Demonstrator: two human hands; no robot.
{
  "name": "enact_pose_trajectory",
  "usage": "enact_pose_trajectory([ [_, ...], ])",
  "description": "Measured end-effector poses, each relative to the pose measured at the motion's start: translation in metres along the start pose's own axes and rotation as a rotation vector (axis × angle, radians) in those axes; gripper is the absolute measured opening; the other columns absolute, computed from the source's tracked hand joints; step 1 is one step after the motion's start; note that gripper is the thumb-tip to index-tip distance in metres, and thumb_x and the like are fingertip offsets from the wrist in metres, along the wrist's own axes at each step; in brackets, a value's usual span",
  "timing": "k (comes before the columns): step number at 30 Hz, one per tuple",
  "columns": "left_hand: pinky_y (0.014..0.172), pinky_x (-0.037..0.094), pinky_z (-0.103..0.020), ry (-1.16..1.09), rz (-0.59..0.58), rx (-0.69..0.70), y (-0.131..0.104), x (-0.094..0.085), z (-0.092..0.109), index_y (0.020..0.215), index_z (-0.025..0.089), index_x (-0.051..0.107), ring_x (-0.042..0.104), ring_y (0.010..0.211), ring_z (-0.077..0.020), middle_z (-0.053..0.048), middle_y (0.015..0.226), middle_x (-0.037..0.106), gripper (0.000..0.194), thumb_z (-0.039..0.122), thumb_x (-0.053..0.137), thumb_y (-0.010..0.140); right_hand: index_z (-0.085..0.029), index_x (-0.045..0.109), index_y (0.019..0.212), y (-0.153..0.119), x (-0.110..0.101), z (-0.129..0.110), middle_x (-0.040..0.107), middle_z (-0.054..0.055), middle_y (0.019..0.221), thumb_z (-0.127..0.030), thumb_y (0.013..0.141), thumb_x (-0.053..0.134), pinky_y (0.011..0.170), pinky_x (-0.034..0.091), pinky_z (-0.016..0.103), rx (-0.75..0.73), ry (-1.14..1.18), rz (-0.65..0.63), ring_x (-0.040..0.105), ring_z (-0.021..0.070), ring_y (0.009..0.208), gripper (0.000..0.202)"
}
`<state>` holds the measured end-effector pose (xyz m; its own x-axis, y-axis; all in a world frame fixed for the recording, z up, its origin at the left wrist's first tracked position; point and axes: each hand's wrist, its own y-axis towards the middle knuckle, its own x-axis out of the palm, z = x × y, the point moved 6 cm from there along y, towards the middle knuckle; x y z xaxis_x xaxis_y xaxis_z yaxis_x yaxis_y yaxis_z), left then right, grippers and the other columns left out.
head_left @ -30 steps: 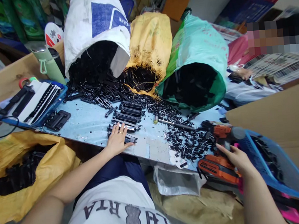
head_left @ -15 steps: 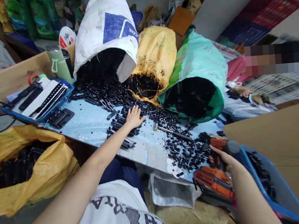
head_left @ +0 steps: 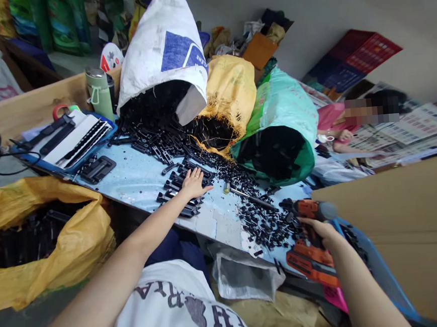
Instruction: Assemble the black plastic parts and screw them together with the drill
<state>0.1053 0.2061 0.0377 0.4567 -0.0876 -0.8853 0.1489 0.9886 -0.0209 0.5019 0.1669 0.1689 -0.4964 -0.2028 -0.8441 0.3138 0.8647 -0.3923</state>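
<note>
My left hand [head_left: 193,184] lies palm down, fingers spread, on a row of long black plastic parts [head_left: 173,181] laid side by side on the light blue tabletop [head_left: 137,182]. In my right hand [head_left: 322,232] is the grip of an orange and black cordless drill [head_left: 309,208], its battery [head_left: 311,264] below. A long metal shaft [head_left: 253,197] reaches from the drill's front toward the left, over a spread of small screws with black pieces [head_left: 265,225]. Its pale yellowish tip is a short way right of my left hand.
A white sack [head_left: 145,53], a yellow sack [head_left: 231,82] and a green sack [head_left: 292,97] lie open toward me, black parts spilling out. A blue tray [head_left: 65,170] and flask [head_left: 99,94] are left. A blue basket [head_left: 390,276] stands right. Another person [head_left: 332,119] sits beyond.
My left hand has slid slightly toward me along the row of black parts. The view has turned a little. My right hand still holds the drill.
</note>
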Motion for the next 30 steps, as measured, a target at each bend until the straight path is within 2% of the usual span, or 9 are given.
enact_pose_trajectory([
  [4,0.115,0.002,-0.042,0.007,0.037,0.018,0.000,0.004,0.006,0.142,0.006,0.026,0.005,0.141,-0.0250,-0.013,0.152,0.016,0.096,0.076,0.018,0.077,-0.024,0.048,0.073,-0.014,-0.021,-0.035,0.048,0.000,0.049,-0.035,0.065,0.066,0.042,0.044,0.028,-0.015,0.156,0.030,0.048,0.0147,0.041,0.022],
  [7,0.115,0.002,-0.043,0.002,0.054,0.051,0.001,0.007,0.009,0.141,0.008,0.028,0.006,0.141,-0.0261,-0.013,0.151,0.020,0.098,0.078,0.020,0.074,-0.023,0.052,0.075,-0.024,-0.012,-0.093,0.049,-0.002,0.047,-0.034,0.058,0.072,0.037,0.039,0.026,-0.127,0.139,-0.068,0.044,0.0127,0.039,0.029],
  [12,0.114,0.004,-0.046,-0.011,0.060,0.097,0.000,0.006,0.009,0.141,0.009,0.029,0.009,0.141,-0.0276,-0.014,0.150,0.023,0.097,0.078,0.020,0.075,-0.017,0.052,0.072,-0.037,0.041,-0.223,0.049,-0.003,0.047,-0.031,0.055,0.073,0.040,0.039,0.024,-0.422,-0.085,-0.265,0.045,0.0108,0.042,0.030],
  [15,0.114,0.006,-0.046,-0.012,0.019,0.103,0.000,0.007,0.008,0.142,0.009,0.027,0.008,0.141,-0.0284,-0.014,0.150,0.021,0.093,0.075,0.022,0.076,-0.016,0.052,0.067,-0.042,0.078,-0.290,0.049,-0.004,0.045,-0.031,0.057,0.073,0.041,0.037,0.022,-0.489,-0.244,-0.376,0.045,0.0097,0.042,0.028],
  [18,0.114,0.008,-0.045,-0.003,0.008,0.115,0.001,0.009,0.007,0.142,0.008,0.026,0.008,0.141,-0.0284,-0.014,0.151,0.020,0.093,0.075,0.022,0.077,-0.015,0.052,0.061,-0.042,0.104,-0.340,0.047,-0.004,0.041,-0.026,0.062,0.070,0.040,0.035,0.022,-0.515,-0.410,-0.409,0.044,0.0090,0.040,0.021],
  [20,0.114,0.008,-0.045,0.001,0.020,0.120,0.002,0.011,0.006,0.142,0.008,0.025,0.008,0.141,-0.0284,-0.014,0.151,0.019,0.095,0.076,0.022,0.076,-0.015,0.052,0.057,-0.040,0.116,-0.363,0.046,-0.003,0.040,-0.023,0.064,0.068,0.040,0.035,0.022,-0.525,-0.531,-0.410,0.043,0.0087,0.039,0.019],
  [23,0.114,0.008,-0.044,-0.006,0.031,0.118,0.003,0.014,0.005,0.142,0.007,0.024,0.007,0.141,-0.0277,-0.015,0.152,0.017,0.099,0.078,0.022,0.074,-0.014,0.055,0.058,-0.033,0.126,-0.383,0.048,-0.003,0.042,-0.024,0.064,0.068,0.041,0.037,0.022,-0.520,-0.637,-0.399,0.044,0.0092,0.040,0.018],
  [27,0.115,0.006,-0.044,-0.012,0.031,0.105,0.004,0.017,0.004,0.142,0.007,0.024,0.005,0.141,-0.0264,-0.014,0.152,0.017,0.100,0.079,0.022,0.073,-0.013,0.057,0.058,-0.018,0.134,-0.394,0.050,-0.003,0.044,-0.027,0.065,0.067,0.042,0.039,0.022,-0.521,-0.702,-0.423,0.048,0.0099,0.043,0.018],
  [30,0.115,0.004,-0.044,-0.018,0.021,0.114,0.004,0.019,0.005,0.143,0.005,0.023,0.005,0.141,-0.0268,-0.014,0.152,0.015,0.101,0.079,0.022,0.073,-0.013,0.058,0.057,-0.007,0.143,-0.401,0.051,-0.003,0.046,-0.025,0.060,0.069,0.040,0.037,0.021,-0.555,-0.734,-0.428,0.047,0.0092,0.044,0.017],
])
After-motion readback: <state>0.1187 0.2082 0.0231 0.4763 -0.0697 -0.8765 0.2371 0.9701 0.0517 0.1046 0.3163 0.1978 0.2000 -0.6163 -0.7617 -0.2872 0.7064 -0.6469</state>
